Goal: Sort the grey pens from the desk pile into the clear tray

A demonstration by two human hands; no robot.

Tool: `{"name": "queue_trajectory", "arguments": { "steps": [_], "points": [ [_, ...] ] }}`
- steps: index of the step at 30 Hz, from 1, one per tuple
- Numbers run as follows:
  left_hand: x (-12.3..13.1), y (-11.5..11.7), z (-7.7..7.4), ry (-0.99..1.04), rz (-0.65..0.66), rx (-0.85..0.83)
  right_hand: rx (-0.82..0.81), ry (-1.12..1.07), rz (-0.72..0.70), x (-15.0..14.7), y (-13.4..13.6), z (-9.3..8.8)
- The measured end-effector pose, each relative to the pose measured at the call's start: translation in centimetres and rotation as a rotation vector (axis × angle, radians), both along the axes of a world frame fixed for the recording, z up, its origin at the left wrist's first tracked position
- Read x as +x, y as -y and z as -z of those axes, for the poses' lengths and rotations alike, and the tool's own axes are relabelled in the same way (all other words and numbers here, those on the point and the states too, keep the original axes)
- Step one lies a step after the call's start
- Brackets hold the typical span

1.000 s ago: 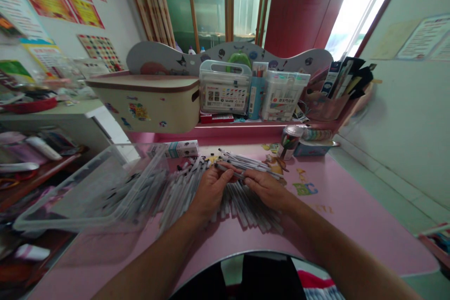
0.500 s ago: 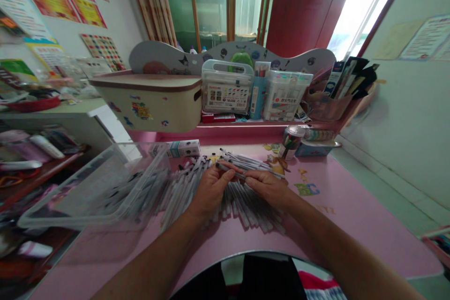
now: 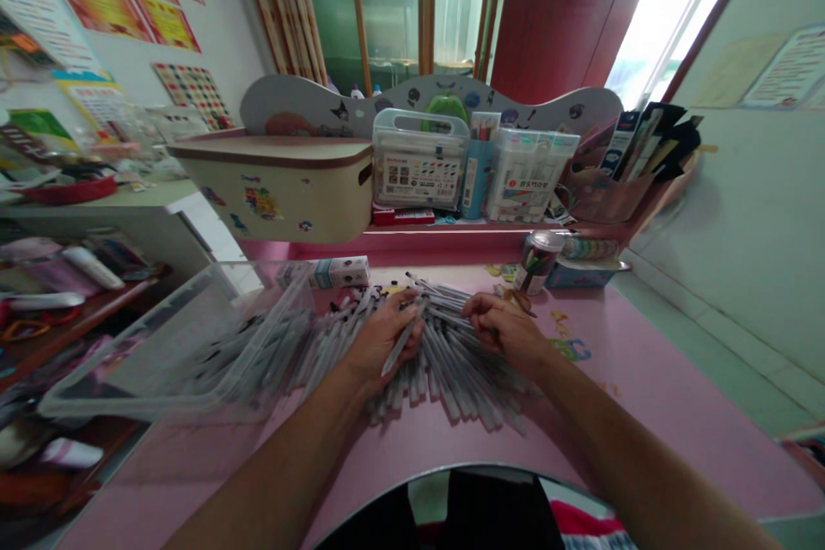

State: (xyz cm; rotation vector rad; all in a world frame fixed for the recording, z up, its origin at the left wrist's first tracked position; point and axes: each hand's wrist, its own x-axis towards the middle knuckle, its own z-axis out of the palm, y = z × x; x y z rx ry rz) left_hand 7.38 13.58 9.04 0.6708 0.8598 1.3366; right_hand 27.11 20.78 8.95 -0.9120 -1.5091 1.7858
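My left hand [image 3: 385, 331] is closed around a slim pen [image 3: 404, 337] with a pale translucent barrel, slanting across the fingers with its dark end up. Beneath and around it, several loose pens [image 3: 451, 369] of the same look fan out over the pink desk. More pens [image 3: 335, 344] lie to its left. At the right side of the pile, above the pens [image 3: 444, 299] lying crosswise, my right hand [image 3: 503, 328] has its fingers curled in. Whether something thin sits between those fingertips is too small to make out.
Left of the pile stands a clear plastic bin [image 3: 161, 400] holding more pens. Behind are a small box [image 3: 339, 271] and a jar of pens [image 3: 538, 262]. A raised shelf carries a cream lidded box [image 3: 277, 189] and marker cases [image 3: 418, 176]. The desk [image 3: 670, 412] has a rounded front edge.
My hands, both at one pen before, have come apart. The right hand moved rightward and away. The pen stays in my left hand and now tilts down toward me.
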Motion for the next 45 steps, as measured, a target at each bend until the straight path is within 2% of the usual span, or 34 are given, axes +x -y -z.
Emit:
{"name": "queue_trajectory", "arguments": {
  "steps": [3, 5, 8, 10, 16, 18, 23, 26, 28, 34, 39, 45],
  "points": [
    [0.4, 0.4, 0.4, 0.106, 0.265, -0.027, 0.076, 0.083, 0.016, -0.2, 0.4, -0.2],
    [0.7, 0.6, 0.6, 0.161, 0.352, -0.025, 0.199, 0.154, -0.022, -0.3, 0.8, -0.4],
    [1.0, 0.7, 0.9, 0.204, 0.390, -0.027, 0.356, 0.211, -0.135, -0.2, 1.1, -0.4],
    [1.0, 0.8, 1.1, 0.214, 0.383, -0.029, 0.390, 0.219, -0.177, -0.1, 1.1, -0.2],
    [1.1, 0.9, 1.1, 0.237, 0.394, -0.044, 0.269, 0.155, -0.183, -0.4, 1.2, 0.3],
    [1.3, 1.0, 0.9, 0.243, 0.353, -0.048, 0.183, 0.113, -0.155, -0.6, 1.3, 0.4],
    [1.4, 1.0, 0.4, 0.088, 0.081, -0.010, -0.041, -0.023, 0.002, -0.7, 1.1, 0.4],
    [1.4, 0.7, 0.4, -0.048, -0.081, 0.066, -0.040, -0.011, 0.071, -0.7, 0.9, 0.3],
    [1.4, 0.5, 0.4, -0.063, -0.164, 0.093, -0.019, 0.008, 0.071, -0.7, 0.9, 0.3],
    [1.5, 0.2, 0.5, 0.010, -0.258, 0.032, 0.075, 0.053, 0.028, -0.8, 1.2, 0.5],
    [1.3, 0.1, 0.6, 0.043, -0.303, -0.011, 0.269, 0.080, 0.045, -0.7, 1.6, 0.2],
    [1.2, 0.1, 0.6, 0.020, -0.291, -0.032, 0.274, 0.105, 0.076, -0.6, 1.5, 0.3]
  ]
}}
